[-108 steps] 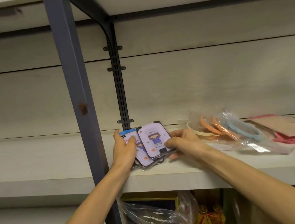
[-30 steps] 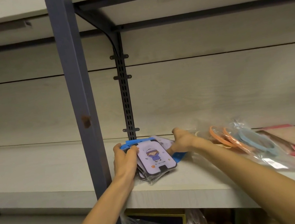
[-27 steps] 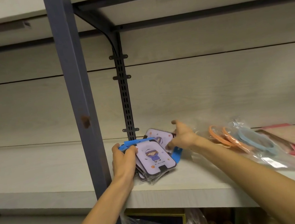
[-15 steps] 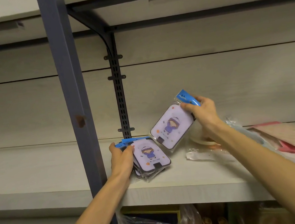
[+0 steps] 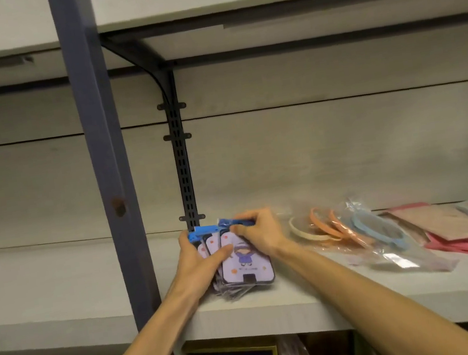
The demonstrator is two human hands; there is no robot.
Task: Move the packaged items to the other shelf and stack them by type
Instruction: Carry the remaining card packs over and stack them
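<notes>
While on the shelf, both hands (fingers curled) around the card stack.

Card packets on shelf; bagged rings right of them.

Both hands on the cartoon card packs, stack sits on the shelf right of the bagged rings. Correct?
Not quite. The head view shows the stack of cartoon card packs on the shelf left of the bagged rings, beside the black bracket rail. Both the left hand and right hand are on it.
</notes>
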